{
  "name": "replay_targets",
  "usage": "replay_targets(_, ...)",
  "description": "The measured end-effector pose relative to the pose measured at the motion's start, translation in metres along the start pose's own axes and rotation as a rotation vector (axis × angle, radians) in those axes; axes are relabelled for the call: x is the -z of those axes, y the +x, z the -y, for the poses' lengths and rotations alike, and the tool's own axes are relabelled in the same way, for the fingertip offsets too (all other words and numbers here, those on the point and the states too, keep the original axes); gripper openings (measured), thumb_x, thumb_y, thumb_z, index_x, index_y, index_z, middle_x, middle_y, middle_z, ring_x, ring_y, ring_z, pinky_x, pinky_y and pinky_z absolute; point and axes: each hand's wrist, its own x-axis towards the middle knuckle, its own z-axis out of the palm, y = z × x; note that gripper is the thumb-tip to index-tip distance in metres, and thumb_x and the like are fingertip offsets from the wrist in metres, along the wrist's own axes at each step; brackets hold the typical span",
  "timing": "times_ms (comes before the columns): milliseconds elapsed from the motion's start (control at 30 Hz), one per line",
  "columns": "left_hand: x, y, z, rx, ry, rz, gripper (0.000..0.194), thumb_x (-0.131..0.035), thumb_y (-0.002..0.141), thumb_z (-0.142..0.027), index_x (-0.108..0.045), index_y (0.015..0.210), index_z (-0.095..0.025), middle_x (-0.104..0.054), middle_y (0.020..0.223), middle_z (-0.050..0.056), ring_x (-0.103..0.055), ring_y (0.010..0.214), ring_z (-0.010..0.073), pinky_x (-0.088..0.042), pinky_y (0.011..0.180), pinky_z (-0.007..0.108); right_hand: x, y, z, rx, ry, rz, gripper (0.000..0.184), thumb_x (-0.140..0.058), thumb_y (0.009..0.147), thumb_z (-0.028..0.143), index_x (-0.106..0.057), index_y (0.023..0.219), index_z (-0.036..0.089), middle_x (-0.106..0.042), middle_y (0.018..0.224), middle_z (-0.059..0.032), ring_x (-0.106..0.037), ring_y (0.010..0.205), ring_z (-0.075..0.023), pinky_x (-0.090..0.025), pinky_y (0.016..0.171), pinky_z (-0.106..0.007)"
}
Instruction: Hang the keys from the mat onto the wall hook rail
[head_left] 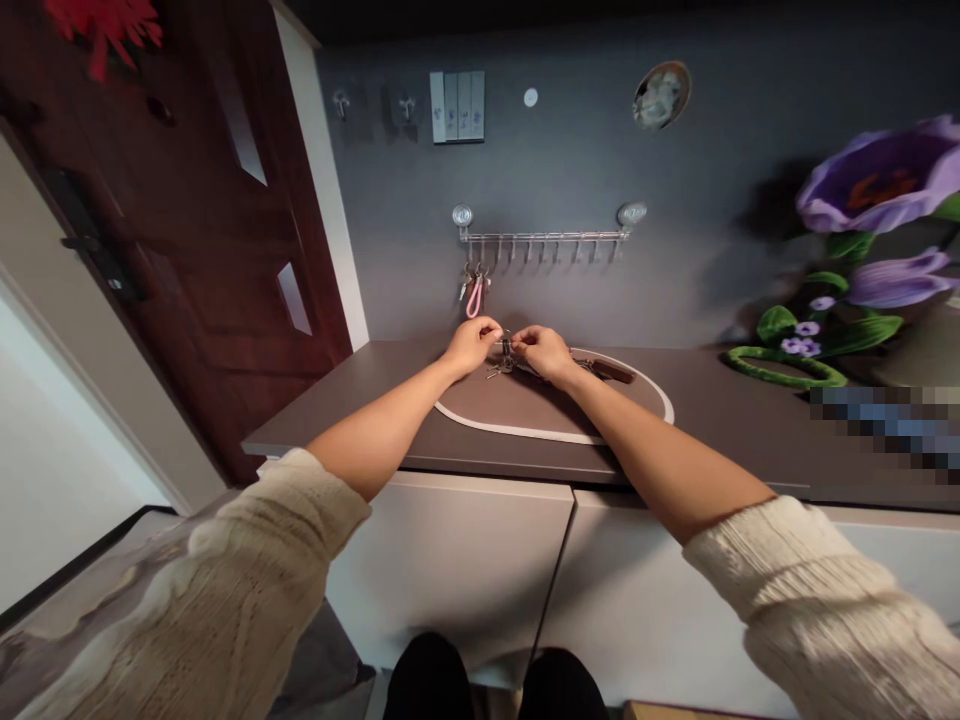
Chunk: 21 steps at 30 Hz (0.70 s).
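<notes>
Left hand [471, 345] and right hand [545, 352] meet over oval brown tray with white rim [555, 434] on dark brown cabinet top [360, 400]. Fingers of both hands pinch small bunch of metal keys [504, 358] between them, just above tray. Brown leather key strap [609, 371] lies on tray beside right hand. Silver hook rail [544, 237] on grey wall above. Pink loop with keys [475, 294] hangs from left end hook. Dark red door [195, 220] at left.
</notes>
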Motion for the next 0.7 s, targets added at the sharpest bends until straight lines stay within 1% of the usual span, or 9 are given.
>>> replay_targets(133,-0.004,0.001,0.004,0.079,-0.144,-0.051,0.009,-0.05,0.075,-0.017,-0.058,0.076,-0.012,-0.06,0.072,0.0,-0.051,0.068,0.0096,-0.041,0.07,0.023,-0.001,0.0,0.001,-0.002,0.202,0.004,0.012,-0.054,0.069,0.021,-0.061,0.075,0.014,-0.063,0.072,-0.0013,-0.051,0.061,-0.0086,-0.039,0.063,-0.021)
replay_targets(267,-0.005,0.002,0.005,0.133,-0.239,-0.06,0.008,-0.051,0.075,-0.017,-0.058,0.077,-0.012,-0.06,0.072,0.0,-0.052,0.069,0.0094,-0.042,0.071,0.023,0.001,-0.004,0.008,-0.005,0.362,0.028,0.011,-0.054,0.068,0.021,-0.06,0.073,0.014,-0.063,0.075,-0.0019,-0.052,0.064,-0.009,-0.04,0.068,-0.021)
replay_targets(500,-0.007,0.003,0.007,0.154,-0.334,-0.049,0.012,-0.052,0.075,-0.02,-0.058,0.081,-0.012,-0.063,0.077,0.003,-0.056,0.073,0.0107,-0.042,0.076,0.026,0.004,-0.007,0.013,-0.01,0.429,0.019,0.011,-0.058,0.066,0.023,-0.06,0.071,0.014,-0.062,0.072,-0.0014,-0.052,0.065,-0.0092,-0.04,0.072,-0.023)
replay_targets(700,-0.007,0.002,0.002,0.176,-0.383,-0.087,0.008,-0.053,0.074,-0.017,-0.058,0.077,-0.012,-0.062,0.074,0.001,-0.055,0.07,0.0097,-0.042,0.073,0.024,0.005,-0.007,0.012,0.018,0.487,0.031,0.017,-0.06,0.063,0.029,-0.061,0.071,0.014,-0.062,0.073,-0.0014,-0.052,0.067,-0.0103,-0.04,0.072,-0.025)
